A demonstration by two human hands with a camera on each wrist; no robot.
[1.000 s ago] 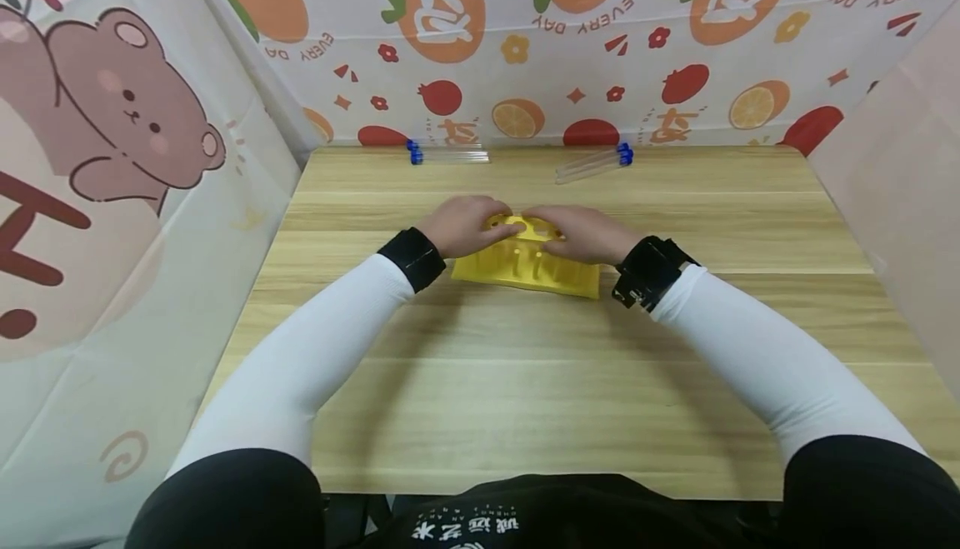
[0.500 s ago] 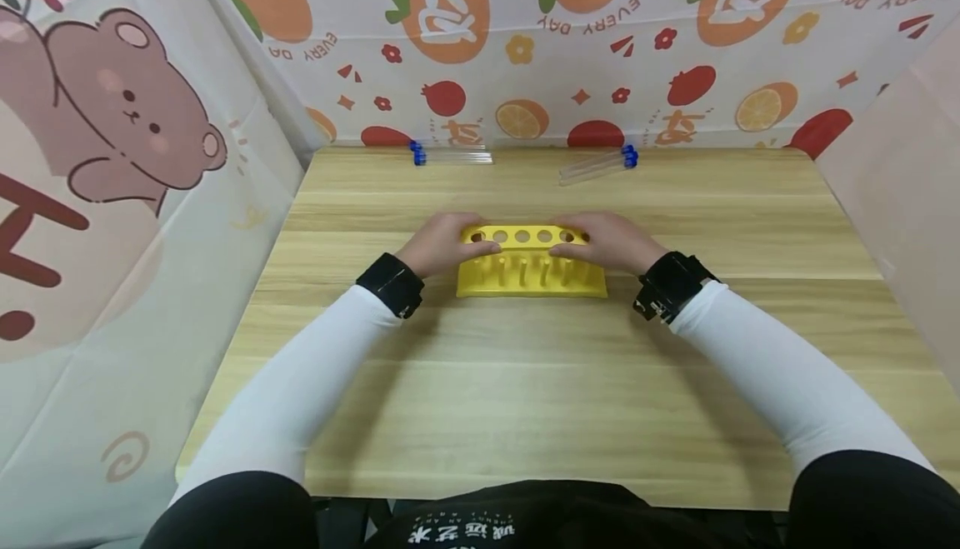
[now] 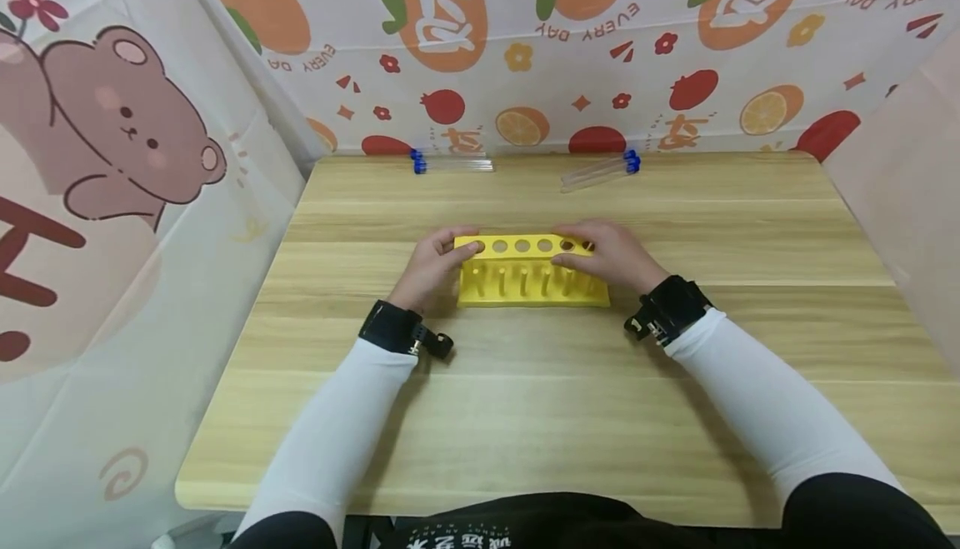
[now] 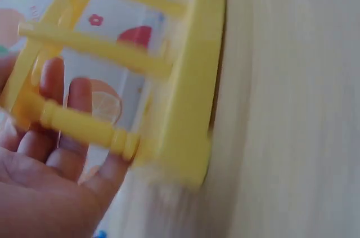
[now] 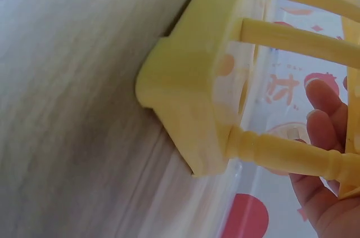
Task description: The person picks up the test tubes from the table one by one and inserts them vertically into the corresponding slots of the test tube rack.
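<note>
A yellow test tube rack [image 3: 534, 267] stands upright on the table, its row of round holes on top and pegs along the lower front. At its left end my left hand [image 3: 426, 272] holds the top plate, thumb in front and fingers behind. My right hand [image 3: 611, 256] grips the right end of the top plate, its thumb on the front edge. In the left wrist view, the left hand [image 4: 62, 176] has its fingers around the rack's end post [image 4: 84, 125]. The right wrist view shows the right hand's fingers [image 5: 329, 103] behind the rack [image 5: 194, 69].
Clear test tubes with blue caps [image 3: 457, 164] lie at the back left of the wooden table [image 3: 555, 424]. More blue-capped tubes [image 3: 598, 173] lie at the back right. A fruit-print sheet [image 3: 558, 74] rises along the table's back edge.
The rack, askew at first, now sits square to me. Both hands moved apart from its middle to its ends, and the left hand then turned at the wrist. The tubes have stayed put.
</note>
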